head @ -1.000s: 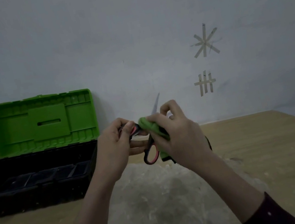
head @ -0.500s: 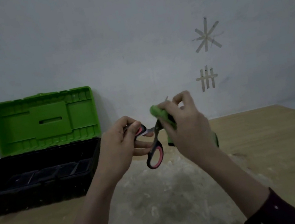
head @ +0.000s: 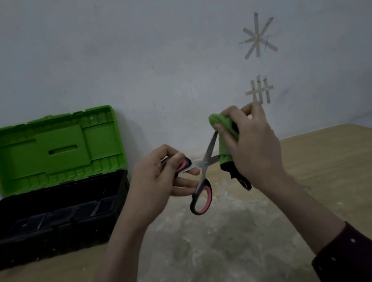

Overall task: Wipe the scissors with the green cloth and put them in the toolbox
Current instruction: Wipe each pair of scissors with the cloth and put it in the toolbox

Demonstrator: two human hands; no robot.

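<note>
Green cloth [head: 223,125] pinched round steel scissors [head: 205,165] by right hand [head: 256,150]; left hand [head: 152,184] pinches handle [head: 183,164].

No letters or numbers legible; the pale grey wall [head: 139,49] bears a star of beige tape strips [head: 258,38] above a hash of beige tape strips [head: 260,90]

We see the left hand [head: 159,180] gripping one black-and-pink handle of the scissors [head: 205,162], which are held in the air above the worktop [head: 335,176]. The other handle loop hangs free below. The blades are spread apart. The right hand [head: 256,148] grips the green cloth [head: 223,124], bunched around the upper blade near its tip. At the far left the toolbox [head: 48,242] stands open on the worktop, its green lid [head: 54,149] upright by the wall and its black base divided into compartments. Tape marks [head: 257,37] are stuck on the wall at the right.
</note>
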